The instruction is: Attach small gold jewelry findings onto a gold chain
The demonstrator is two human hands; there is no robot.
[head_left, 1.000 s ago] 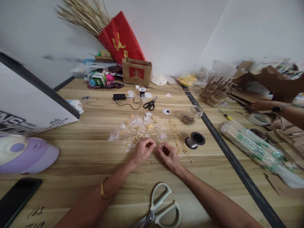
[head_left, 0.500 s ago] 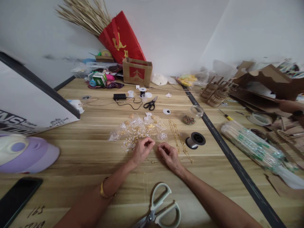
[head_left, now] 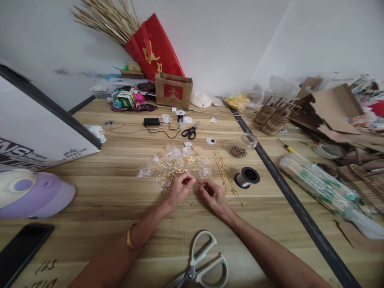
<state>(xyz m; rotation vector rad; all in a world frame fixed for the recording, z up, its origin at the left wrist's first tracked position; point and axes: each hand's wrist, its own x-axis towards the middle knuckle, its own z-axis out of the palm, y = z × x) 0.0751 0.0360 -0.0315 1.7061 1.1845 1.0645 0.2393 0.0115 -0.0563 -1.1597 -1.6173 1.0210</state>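
My left hand (head_left: 180,188) is closed in a pinch just in front of a spread of small gold and clear jewelry parts (head_left: 168,170), some in little plastic bags. Close by on the right, my right hand (head_left: 212,195) is pinched too, its fingertips nearly meeting the left ones. What either pinch holds is too small to make out. Under and between the hands lies a thin gold chain (head_left: 192,204), with another short chain piece (head_left: 177,219) nearer me. Gold necklace chains (head_left: 222,172) stretch out right of my right hand, beside a spool of clear line (head_left: 246,177).
Large scissors (head_left: 198,260) with pale handles lie at the near edge. Black scissors (head_left: 190,131) and a jar of beads (head_left: 240,150) are farther back. Bundled wrapped sticks (head_left: 318,182) and cardboard (head_left: 336,108) fill the right. A phone (head_left: 24,248) lies at left.
My hands hold almost the same pose, fingertips still close together. At the far right, another person's hand has left the view and the cardboard there has shifted.
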